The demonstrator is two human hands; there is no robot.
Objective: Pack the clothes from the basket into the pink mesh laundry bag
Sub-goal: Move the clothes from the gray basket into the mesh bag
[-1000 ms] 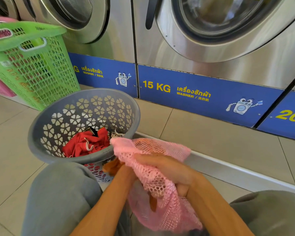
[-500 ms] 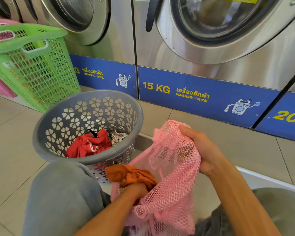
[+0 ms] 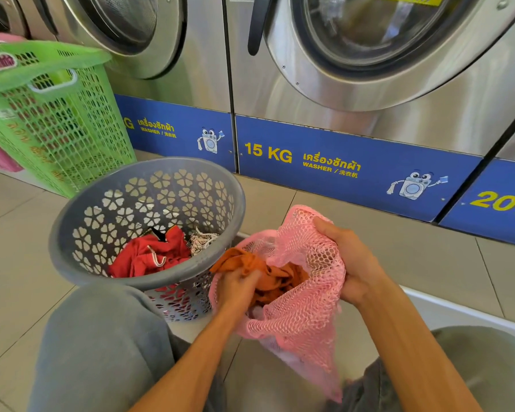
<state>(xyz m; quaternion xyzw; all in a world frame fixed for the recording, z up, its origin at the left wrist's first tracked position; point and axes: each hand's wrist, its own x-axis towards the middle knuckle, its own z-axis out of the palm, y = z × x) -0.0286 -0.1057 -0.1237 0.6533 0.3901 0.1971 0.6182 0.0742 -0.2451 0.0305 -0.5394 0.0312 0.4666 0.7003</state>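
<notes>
Two hands work at the pink mesh laundry bag (image 3: 298, 310): the right hand (image 3: 347, 263) clutches its rim, holding the mouth wide, while the left hand (image 3: 238, 285) grips an orange garment (image 3: 268, 270) inside that opening. Just left of the left hand, the grey basket (image 3: 72, 233) holds red clothes (image 3: 149, 257).

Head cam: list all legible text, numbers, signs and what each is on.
"15 KG", with "WASHER /" under Thai script: middle blue panel.
"G" and "WASHER /", blurred: left blue panel.
"20 K", cut off at the frame edge: right blue panel.
Orange lettering on the green basket: too blurred to read.
Yellow strip above the washer door: unreadable.
Washer cartoons on the panels: no text.
</notes>
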